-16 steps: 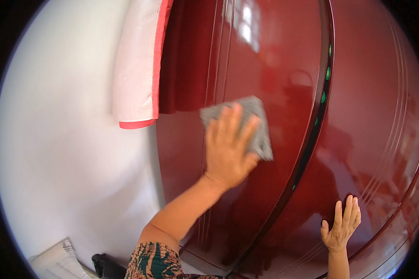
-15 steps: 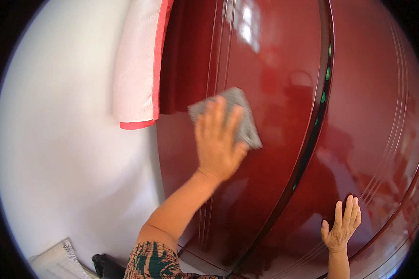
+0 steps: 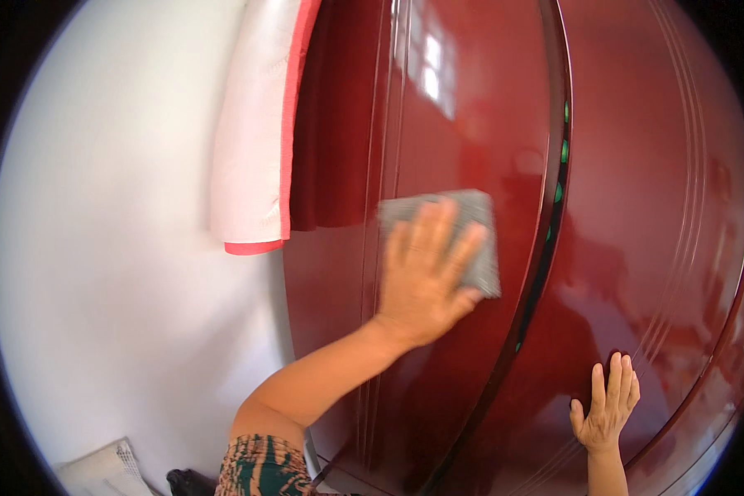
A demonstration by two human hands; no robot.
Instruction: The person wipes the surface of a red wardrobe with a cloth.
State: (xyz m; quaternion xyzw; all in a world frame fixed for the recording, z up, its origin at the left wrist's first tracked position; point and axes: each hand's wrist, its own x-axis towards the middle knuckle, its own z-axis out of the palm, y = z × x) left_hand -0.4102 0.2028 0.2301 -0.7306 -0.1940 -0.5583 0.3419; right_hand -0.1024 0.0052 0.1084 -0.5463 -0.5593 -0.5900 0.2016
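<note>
My left hand (image 3: 426, 281) holds a grey cleaning cloth (image 3: 481, 207) flat against a glossy dark red cabinet door (image 3: 463, 364). Its fingers are spread over the cloth and look slightly blurred by motion. The cloth's upper edge and right side show beyond the fingers. Lower down on the right, my right hand (image 3: 605, 413) rests with its palm on the neighbouring red door (image 3: 628, 273). Those fingers are stretched out and hold nothing. A dark curved strip (image 3: 546, 256) with green spots runs between the two doors.
A pale pink cloth with a red border (image 3: 252, 149) hangs at the upper left, over the cabinet's edge. A white wall (image 3: 107, 248) stands left of the cabinet. At the bottom left lie a whitish item (image 3: 107, 471) and a black bag-like thing (image 3: 192, 482).
My left hand has slid the grey cloth to the right and a little down across the door. The right hand stays on its door. The view has shifted slightly.
</note>
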